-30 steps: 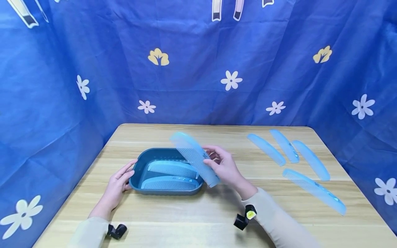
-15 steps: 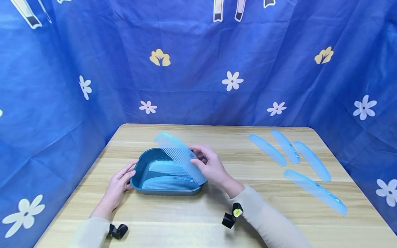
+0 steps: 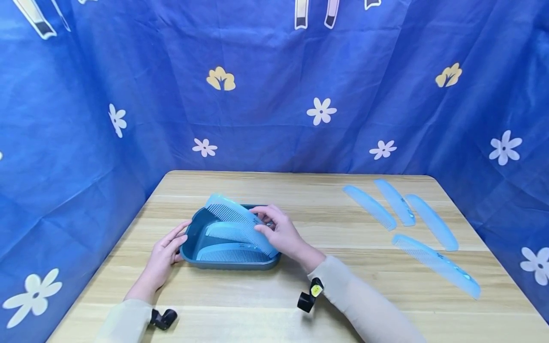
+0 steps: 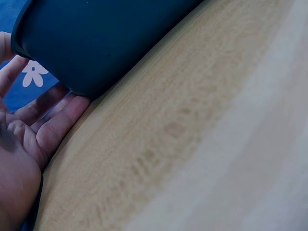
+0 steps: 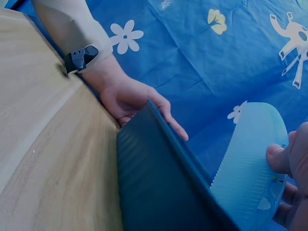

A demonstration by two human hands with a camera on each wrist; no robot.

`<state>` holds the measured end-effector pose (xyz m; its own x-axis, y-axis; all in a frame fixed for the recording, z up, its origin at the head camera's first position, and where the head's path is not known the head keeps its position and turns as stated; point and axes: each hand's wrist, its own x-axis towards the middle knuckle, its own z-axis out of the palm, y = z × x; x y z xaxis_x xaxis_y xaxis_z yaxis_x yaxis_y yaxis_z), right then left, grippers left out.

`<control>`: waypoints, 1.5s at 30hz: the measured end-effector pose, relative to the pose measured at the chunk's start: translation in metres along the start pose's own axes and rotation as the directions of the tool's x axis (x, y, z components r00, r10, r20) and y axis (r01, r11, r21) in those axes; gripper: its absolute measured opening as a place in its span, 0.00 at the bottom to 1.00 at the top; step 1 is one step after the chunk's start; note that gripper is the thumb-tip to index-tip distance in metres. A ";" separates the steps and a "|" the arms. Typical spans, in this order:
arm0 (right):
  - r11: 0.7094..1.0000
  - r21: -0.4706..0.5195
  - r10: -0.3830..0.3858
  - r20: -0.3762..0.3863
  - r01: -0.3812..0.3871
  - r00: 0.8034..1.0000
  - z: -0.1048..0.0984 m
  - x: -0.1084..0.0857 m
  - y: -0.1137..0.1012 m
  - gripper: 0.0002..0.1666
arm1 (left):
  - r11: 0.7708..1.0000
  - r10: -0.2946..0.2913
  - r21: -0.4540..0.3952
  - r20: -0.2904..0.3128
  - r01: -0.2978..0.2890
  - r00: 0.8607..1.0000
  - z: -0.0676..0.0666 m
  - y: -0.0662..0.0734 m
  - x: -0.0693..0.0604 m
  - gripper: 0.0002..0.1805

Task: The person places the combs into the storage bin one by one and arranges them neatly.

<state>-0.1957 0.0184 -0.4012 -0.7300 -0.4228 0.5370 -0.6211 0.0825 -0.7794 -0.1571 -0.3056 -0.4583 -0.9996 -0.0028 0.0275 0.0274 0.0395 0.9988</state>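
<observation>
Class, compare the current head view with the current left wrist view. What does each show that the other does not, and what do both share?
Only the head view: the right hand holding a comb, two combs lying in the tub, and four more combs on the table.

Only the left wrist view: a close-up of the palm side of the left hand, with fingers at the tub's base.

Both: the left hand, the tub, the table and the blue cloth.
</observation>
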 end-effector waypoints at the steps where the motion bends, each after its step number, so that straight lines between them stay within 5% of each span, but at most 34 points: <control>1: 1.000 -0.008 -0.008 0.016 0.008 1.000 0.001 0.000 0.002 0.20 | 1.000 -0.003 0.004 -0.001 0.003 1.000 0.000 0.000 0.000 0.28; 9: 0.994 -0.084 -0.062 0.158 0.076 0.985 0.012 -0.001 0.013 0.20 | 0.999 -0.027 0.040 -0.019 0.028 0.999 0.001 0.002 -0.002 0.28; 23: 0.975 -0.217 0.119 0.347 -0.044 0.930 0.018 0.003 0.013 0.21 | 0.999 -0.007 -0.031 0.002 0.007 1.000 0.000 0.000 -0.001 0.26; 30: 0.956 -0.293 0.142 0.380 -0.027 0.914 0.021 0.004 0.011 0.20 | 0.999 -0.008 -0.031 0.004 0.008 1.000 -0.001 0.001 -0.001 0.25; 38: 0.901 -0.435 0.208 0.432 0.001 0.878 0.025 0.004 0.011 0.19 | 1.000 0.007 -0.026 0.008 -0.007 1.000 0.000 0.003 -0.002 0.26; 45: 0.851 -0.523 0.274 0.386 -0.035 0.881 0.025 0.002 0.010 0.21 | 1.000 0.011 -0.027 0.005 -0.011 1.000 0.003 0.005 -0.002 0.26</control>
<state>-0.1961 -0.0038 -0.4160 -0.7030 -0.6982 0.1352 -0.6523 0.5574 -0.5135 -0.1552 -0.3024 -0.4532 -0.9993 0.0029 0.0381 0.0382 0.0123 0.9992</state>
